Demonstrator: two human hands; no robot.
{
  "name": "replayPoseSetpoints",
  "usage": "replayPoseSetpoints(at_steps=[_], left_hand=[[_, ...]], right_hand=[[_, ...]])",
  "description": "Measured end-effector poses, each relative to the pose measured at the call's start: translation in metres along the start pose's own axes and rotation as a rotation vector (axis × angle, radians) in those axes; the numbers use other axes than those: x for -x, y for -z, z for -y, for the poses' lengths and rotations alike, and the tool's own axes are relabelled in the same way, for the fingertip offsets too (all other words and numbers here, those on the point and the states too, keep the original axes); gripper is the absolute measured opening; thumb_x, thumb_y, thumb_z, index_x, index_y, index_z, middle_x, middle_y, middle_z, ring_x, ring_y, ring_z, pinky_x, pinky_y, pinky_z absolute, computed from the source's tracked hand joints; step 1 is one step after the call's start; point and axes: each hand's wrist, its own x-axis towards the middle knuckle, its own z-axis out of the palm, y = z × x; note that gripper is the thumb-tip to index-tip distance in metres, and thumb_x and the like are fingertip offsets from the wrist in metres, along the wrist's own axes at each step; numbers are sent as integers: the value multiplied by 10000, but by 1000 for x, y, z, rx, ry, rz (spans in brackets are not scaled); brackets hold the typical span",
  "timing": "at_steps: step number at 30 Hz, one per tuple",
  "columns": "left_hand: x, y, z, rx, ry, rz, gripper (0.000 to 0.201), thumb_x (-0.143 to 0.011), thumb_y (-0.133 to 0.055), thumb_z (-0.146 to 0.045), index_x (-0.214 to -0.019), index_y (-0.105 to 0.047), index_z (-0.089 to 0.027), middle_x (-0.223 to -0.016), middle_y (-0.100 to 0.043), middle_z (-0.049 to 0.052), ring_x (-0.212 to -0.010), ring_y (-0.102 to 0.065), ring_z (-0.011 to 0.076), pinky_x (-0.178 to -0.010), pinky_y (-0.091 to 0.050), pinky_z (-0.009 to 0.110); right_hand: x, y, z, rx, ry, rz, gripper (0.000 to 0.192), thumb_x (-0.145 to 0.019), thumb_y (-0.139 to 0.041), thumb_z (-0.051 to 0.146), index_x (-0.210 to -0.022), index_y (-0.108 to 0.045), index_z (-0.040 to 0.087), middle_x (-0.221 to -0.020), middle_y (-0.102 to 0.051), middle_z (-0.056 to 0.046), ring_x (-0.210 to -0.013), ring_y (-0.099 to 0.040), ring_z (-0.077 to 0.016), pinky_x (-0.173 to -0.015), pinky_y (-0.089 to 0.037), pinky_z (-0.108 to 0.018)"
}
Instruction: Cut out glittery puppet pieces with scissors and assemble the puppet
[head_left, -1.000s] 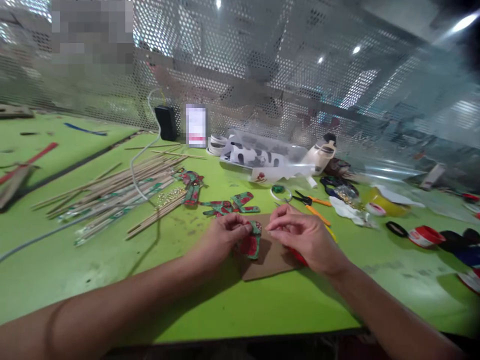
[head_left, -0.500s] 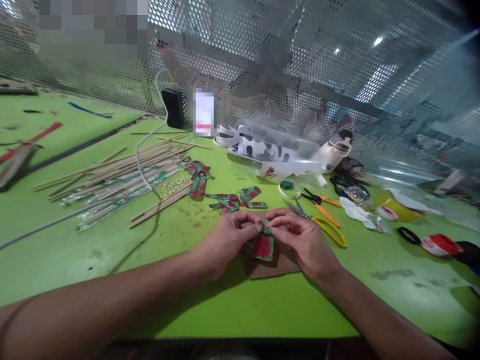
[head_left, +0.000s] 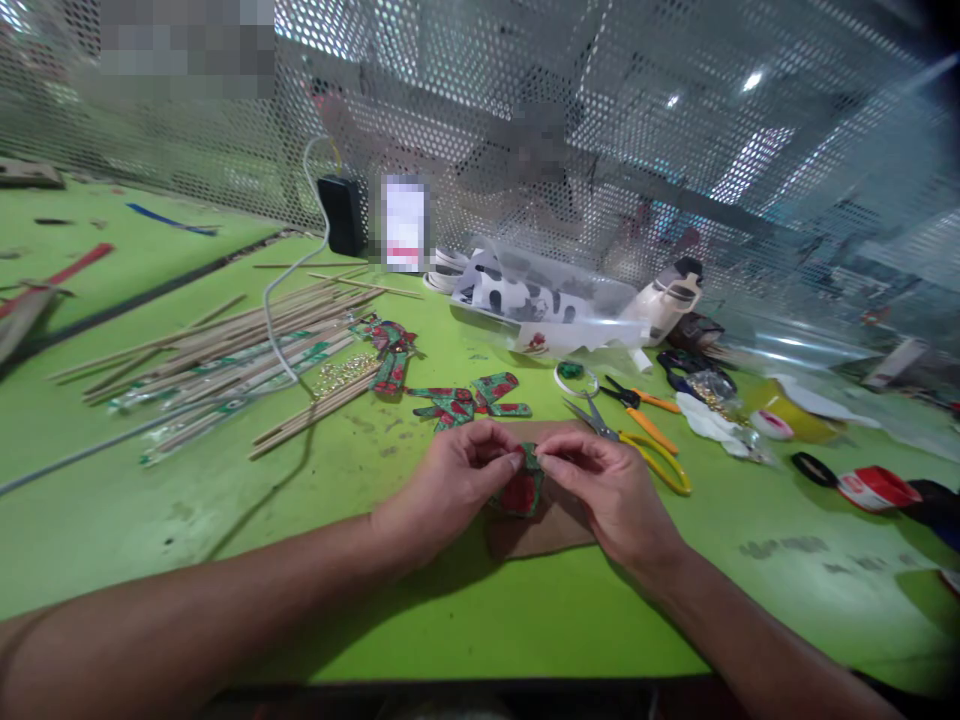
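Note:
Between my fingertips is a small green-and-red patterned fabric piece (head_left: 518,494), held above a brown cardboard piece (head_left: 544,530). My left hand (head_left: 457,475) pinches its upper left side, thumb against forefinger. On the other side my right hand (head_left: 604,480) pinches the top right edge. Fingers cover part of the piece, so its full shape is hidden. More strips of the same patterned fabric (head_left: 457,405) lie just beyond my left hand, and a further patterned bundle (head_left: 390,360) rests behind them. Scissors with yellow handles (head_left: 652,455) lie beside my right hand.
Wooden sticks (head_left: 225,340), some in plastic wrap, spread at the left under a white cable (head_left: 274,320). Orange-handled pliers (head_left: 645,415) and a red-and-white tape roll (head_left: 877,488) lie right. A clear plastic tray (head_left: 487,322) stands before the perforated metal screen (head_left: 450,130).
Both hands keep their pinch on the fabric piece, which is now tilted slightly differently. The whole view has shifted a little; the things on the table stay put.

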Motion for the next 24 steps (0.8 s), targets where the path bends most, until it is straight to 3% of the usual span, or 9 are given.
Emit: replayPoseSetpoints(at_steps=[8, 14, 18, 24], left_hand=[[5, -2, 2, -182, -72, -16, 227, -794, -768, -319, -708, -613, -177, -610, -645, 16, -564, -581, 134, -550, -457, 251], [8, -4, 4, -239, -110, -23, 197, -802, -734, -299, -706, -624, -167, -629, -627, 13, -588, -573, 133, -569, -458, 247], [7, -6, 2, -195, -77, 2, 224, -791, -756, -318, -702, -619, -165, -610, -628, 11, -567, -568, 128, -558, -456, 237], [8, -7, -2, -146, -72, 31, 252, -770, -801, -359, -720, -646, -167, -648, -663, 28, -615, -602, 148, -596, -480, 250]], right_hand=[[3, -6, 15, 114, 106, 8, 18, -822, -751, 217, -806, -759, 222, -848, -711, -27, -808, -657, -165, -712, -536, -274], [6, -7, 12, 137, 175, 10, 38, -836, -734, 198, -807, -737, 222, -873, -706, -36, -864, -656, -175, -766, -535, -288], [5, -9, 9, 96, 140, -8, 33, -822, -751, 214, -821, -718, 218, -879, -688, -36, -846, -650, -173, -757, -545, -285], [3, -10, 6, -48, 59, -65, 223, -767, -812, 239, -952, -687, 232, -897, -680, -24, -832, -651, -167, -767, -562, -286]])
